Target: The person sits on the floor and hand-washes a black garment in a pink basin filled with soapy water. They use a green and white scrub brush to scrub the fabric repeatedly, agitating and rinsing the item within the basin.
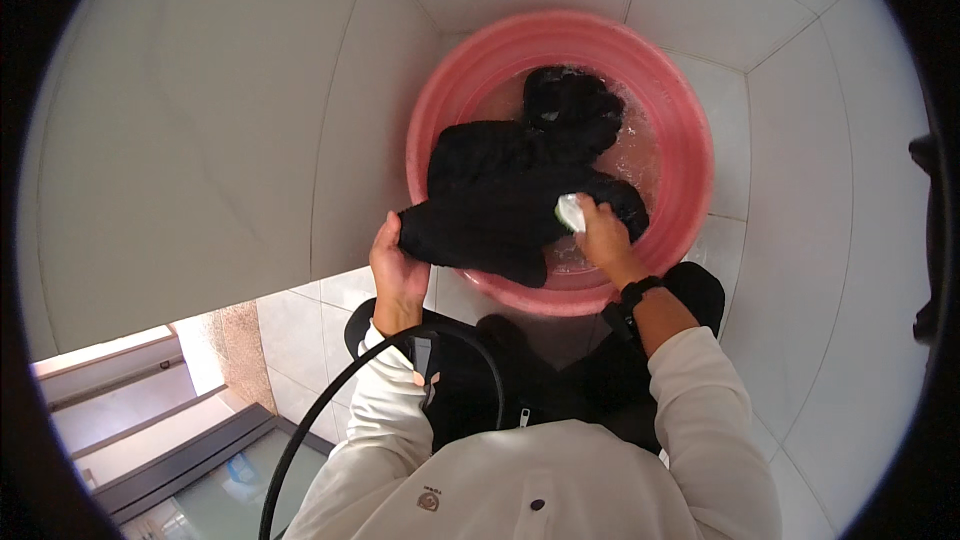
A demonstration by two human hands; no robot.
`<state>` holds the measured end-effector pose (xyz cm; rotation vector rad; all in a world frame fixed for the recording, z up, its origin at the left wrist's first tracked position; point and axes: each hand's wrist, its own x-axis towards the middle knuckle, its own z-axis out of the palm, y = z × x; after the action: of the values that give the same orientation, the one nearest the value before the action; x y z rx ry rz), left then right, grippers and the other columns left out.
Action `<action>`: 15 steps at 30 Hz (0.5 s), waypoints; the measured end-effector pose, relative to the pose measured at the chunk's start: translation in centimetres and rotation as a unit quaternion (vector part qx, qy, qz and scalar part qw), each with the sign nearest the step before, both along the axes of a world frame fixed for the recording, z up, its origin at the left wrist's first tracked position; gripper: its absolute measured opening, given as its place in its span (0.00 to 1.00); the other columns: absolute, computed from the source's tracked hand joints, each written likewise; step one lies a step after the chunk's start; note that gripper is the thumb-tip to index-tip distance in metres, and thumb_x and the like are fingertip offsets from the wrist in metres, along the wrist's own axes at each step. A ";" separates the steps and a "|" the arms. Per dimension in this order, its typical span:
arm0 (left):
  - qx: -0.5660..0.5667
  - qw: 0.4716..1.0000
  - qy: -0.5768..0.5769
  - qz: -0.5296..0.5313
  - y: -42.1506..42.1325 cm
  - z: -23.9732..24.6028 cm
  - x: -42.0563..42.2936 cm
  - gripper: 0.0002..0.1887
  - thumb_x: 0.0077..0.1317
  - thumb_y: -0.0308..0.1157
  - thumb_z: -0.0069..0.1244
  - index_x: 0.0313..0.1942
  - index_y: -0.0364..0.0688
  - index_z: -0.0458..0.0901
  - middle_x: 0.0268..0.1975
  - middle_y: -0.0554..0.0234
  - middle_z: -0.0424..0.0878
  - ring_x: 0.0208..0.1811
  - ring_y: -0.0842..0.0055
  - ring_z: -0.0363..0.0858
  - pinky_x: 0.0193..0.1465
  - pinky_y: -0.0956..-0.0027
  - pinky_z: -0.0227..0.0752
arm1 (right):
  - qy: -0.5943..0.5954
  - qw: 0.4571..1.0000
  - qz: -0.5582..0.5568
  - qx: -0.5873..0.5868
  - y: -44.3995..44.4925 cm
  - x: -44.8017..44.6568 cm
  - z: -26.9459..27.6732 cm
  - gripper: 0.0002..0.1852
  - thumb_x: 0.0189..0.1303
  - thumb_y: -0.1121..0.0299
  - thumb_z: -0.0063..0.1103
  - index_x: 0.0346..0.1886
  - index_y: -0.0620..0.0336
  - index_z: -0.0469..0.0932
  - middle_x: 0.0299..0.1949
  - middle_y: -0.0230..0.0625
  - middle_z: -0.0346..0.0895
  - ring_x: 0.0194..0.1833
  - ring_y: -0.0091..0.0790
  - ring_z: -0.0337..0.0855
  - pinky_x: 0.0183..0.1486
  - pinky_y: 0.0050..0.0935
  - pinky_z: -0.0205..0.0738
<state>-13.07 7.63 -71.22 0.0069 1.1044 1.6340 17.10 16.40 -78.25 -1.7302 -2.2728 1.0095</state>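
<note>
A black cloth garment (487,195) lies wet in a round pink plastic basin (686,142), with part of it bunched up at the far side. My left hand (397,262) grips one end of the garment at the basin's near left rim. In my right hand (604,236) is a small white scrubbing brush (571,213) with a greenish edge, held over the black cloth. Its bristles are hidden, so I cannot tell whether they touch the fabric. Foamy water (637,142) shows around the cloth on the right side.
Pale tiled walls (802,165) close in behind and to the right of the basin. A large light panel (202,127) rises on the left. Below it are floor tiles (300,330) and a dark-framed glass door (247,465). A black cable (300,427) arcs across my left sleeve.
</note>
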 end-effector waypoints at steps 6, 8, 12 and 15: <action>-0.012 0.999 -0.043 0.007 1.0 1.2 -1.2 0.24 0.78 0.45 0.43 0.59 0.30 0.78 0.62 0.46 0.82 0.64 0.55 0.78 0.72 0.49 0.66 | 0.348 0.937 0.011 -0.013 -1.7 -6.0 3.0 0.42 0.53 0.66 0.74 0.73 0.54 0.64 0.63 0.58 0.75 0.62 0.61 0.78 0.65 0.47 0.74; -0.015 0.999 -0.032 0.017 1.2 1.1 -1.2 0.25 0.79 0.45 0.43 0.58 0.30 0.78 0.62 0.45 0.81 0.64 0.55 0.78 0.72 0.49 0.66 | 0.216 0.972 0.043 -0.078 -1.5 -6.2 3.5 0.40 0.55 0.63 0.72 0.72 0.50 0.65 0.59 0.59 0.76 0.57 0.63 0.81 0.60 0.49 0.78; -0.013 1.000 -0.011 0.015 2.1 0.9 -1.3 0.18 0.78 0.38 0.46 0.52 0.31 0.82 0.52 0.51 0.87 0.56 0.60 0.83 0.66 0.56 0.72 | -0.144 0.987 0.008 0.073 3.0 0.0 0.5 0.33 0.56 0.72 0.67 0.67 0.48 0.70 0.46 0.53 0.79 0.44 0.57 0.86 0.47 0.52 0.82; -0.140 0.942 0.300 -0.064 4.0 1.9 -0.8 0.17 0.76 0.36 0.49 0.55 0.31 0.79 0.51 0.53 0.85 0.53 0.63 0.83 0.63 0.62 0.73 | -0.038 0.997 -0.040 -0.046 6.5 5.2 -2.5 0.35 0.52 0.70 0.71 0.66 0.51 0.71 0.52 0.57 0.79 0.50 0.61 0.84 0.54 0.52 0.80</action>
<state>-13.86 11.64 -69.35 0.4070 1.7540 1.3728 22.28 22.93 -80.74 -1.9098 -2.2140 1.0672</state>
